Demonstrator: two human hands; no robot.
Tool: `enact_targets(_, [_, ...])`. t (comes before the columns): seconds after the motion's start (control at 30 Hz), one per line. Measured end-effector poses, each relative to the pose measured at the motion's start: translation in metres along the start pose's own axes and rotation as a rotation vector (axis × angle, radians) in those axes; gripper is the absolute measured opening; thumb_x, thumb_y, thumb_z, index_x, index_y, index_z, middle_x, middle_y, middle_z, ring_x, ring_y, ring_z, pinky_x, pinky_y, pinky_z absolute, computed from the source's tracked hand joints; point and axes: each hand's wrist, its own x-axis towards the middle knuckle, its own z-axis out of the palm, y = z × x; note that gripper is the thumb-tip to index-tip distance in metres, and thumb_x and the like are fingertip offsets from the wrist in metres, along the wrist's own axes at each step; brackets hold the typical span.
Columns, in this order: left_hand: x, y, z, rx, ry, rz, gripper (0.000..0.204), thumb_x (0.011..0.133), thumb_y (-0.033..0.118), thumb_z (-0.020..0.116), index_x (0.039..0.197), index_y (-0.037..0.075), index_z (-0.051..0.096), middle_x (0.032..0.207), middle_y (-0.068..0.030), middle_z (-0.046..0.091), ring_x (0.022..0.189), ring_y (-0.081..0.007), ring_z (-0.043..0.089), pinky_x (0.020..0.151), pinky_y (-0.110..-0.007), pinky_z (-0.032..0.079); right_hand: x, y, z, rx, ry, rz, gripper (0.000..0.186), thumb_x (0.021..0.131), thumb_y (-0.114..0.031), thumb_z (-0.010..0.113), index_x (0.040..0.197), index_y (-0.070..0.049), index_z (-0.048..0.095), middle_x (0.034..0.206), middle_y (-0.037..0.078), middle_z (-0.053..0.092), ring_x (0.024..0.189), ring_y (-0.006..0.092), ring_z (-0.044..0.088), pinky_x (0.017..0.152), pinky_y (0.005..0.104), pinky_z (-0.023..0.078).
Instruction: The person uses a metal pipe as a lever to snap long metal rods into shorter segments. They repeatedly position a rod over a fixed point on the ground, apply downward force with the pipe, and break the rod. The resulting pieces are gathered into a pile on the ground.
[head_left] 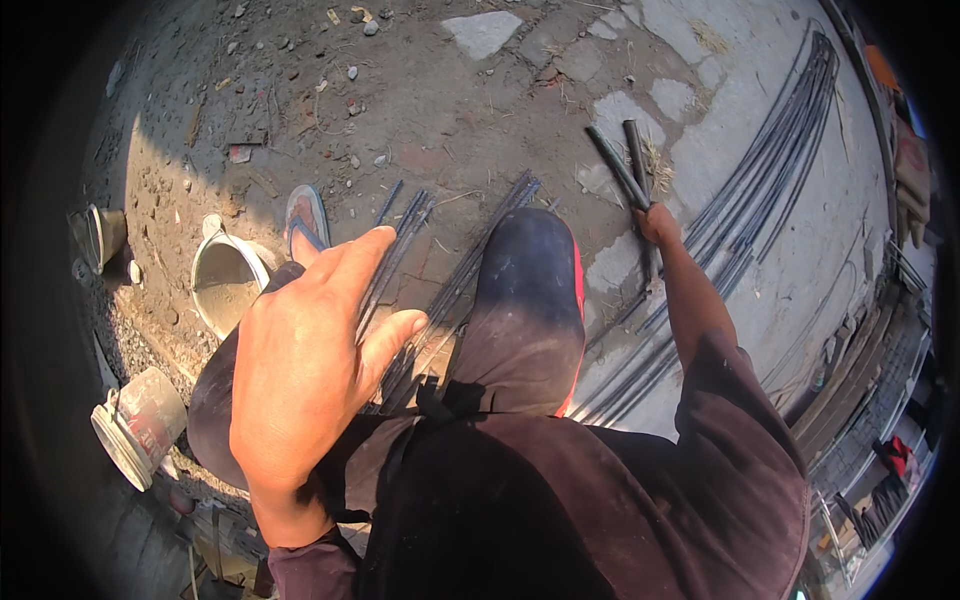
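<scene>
My left hand [305, 365] is raised close to the camera, fingers stretched out and thumb apart, holding nothing. Behind it, lower down, thin dark steel rods [400, 235] lie in a row on the ground, and a bundle of similar rods [480, 245] runs beside my knee. My arm reaches out to the right, where my right hand [658, 225] is closed around a dark round bar [615, 163]. Alongside the bar is a second dark length [635, 150]; whether it is another bar or a shadow, I cannot tell. The lower end of the bar is hidden.
A long bundle of bent steel rods [775, 165] stretches across the concrete at right. On the left are an upright bucket [207, 262], a tipped bucket [160, 405] and another tipped bucket [112, 232]. Stones and broken slabs [482, 34] dot the dirt ahead. My sandalled foot [305, 215] rests there.
</scene>
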Motion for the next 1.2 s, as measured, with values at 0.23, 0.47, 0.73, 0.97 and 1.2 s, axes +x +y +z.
enact_targets(0.23, [0.0, 0.01, 0.011, 0.034, -0.051, 0.087, 0.054, 0.084, 0.029, 0.081, 0.129, 0.004, 0.064, 0.11, -0.0213, 0.072, 0.091, -0.0408, 0.07, 0.075, -0.045, 0.055, -0.011, -0.018, -0.01, 0.006, -0.038, 0.068, 0.053, 0.095, -0.049, 0.063, 0.12, -0.002, 0.068, 0.124, 0.023, 0.07, 0.118, 0.0415, 0.066, 0.098, 0.0498, 0.053])
enact_targets(0.47, [0.034, -0.021, 0.012, 0.044, -0.146, -0.03, 0.058, 0.09, 0.036, 0.077, 0.135, 0.002, 0.061, 0.119, -0.0229, 0.072, 0.098, -0.0359, 0.076, 0.08, -0.042, 0.06, -0.015, -0.019, -0.023, -0.001, -0.051, 0.061, 0.053, 0.097, -0.049, 0.062, 0.123, -0.004, 0.069, 0.127, 0.021, 0.069, 0.12, 0.0403, 0.065, 0.098, 0.0506, 0.052])
enact_targets(0.73, [0.154, -0.051, -0.003, 0.603, -0.264, 0.057, 0.067, 0.093, 0.051, 0.072, 0.135, 0.0, 0.062, 0.118, -0.0255, 0.072, 0.1, -0.0311, 0.074, 0.084, -0.042, 0.061, -0.029, -0.065, -0.03, 0.008, -0.016, 0.062, 0.052, 0.096, -0.046, 0.065, 0.128, -0.006, 0.068, 0.134, 0.018, 0.067, 0.126, 0.0385, 0.063, 0.103, 0.0518, 0.05])
enact_targets(0.97, [0.206, -0.006, 0.101, -0.631, -0.085, 0.019, 0.06, 0.097, 0.051, 0.067, 0.131, 0.001, 0.065, 0.11, -0.0127, 0.073, 0.086, -0.0204, 0.074, 0.069, -0.033, 0.058, -0.047, -0.036, -0.051, -0.071, 0.004, 0.058, 0.054, 0.095, -0.052, 0.066, 0.121, -0.006, 0.071, 0.127, 0.018, 0.07, 0.118, 0.0385, 0.066, 0.096, 0.0493, 0.054])
enact_targets(1.2, [0.21, -0.069, 0.205, -0.877, -0.379, -0.115, 0.07, 0.098, 0.057, 0.063, 0.139, 0.0, 0.058, 0.122, -0.0142, 0.069, 0.106, -0.0218, 0.069, 0.085, -0.036, 0.057, -0.104, -0.134, -0.132, 0.267, 0.051, -0.246, 0.055, 0.094, -0.054, 0.069, 0.089, 0.0, 0.069, 0.079, 0.014, 0.065, 0.073, 0.0279, 0.065, 0.066, 0.0421, 0.052])
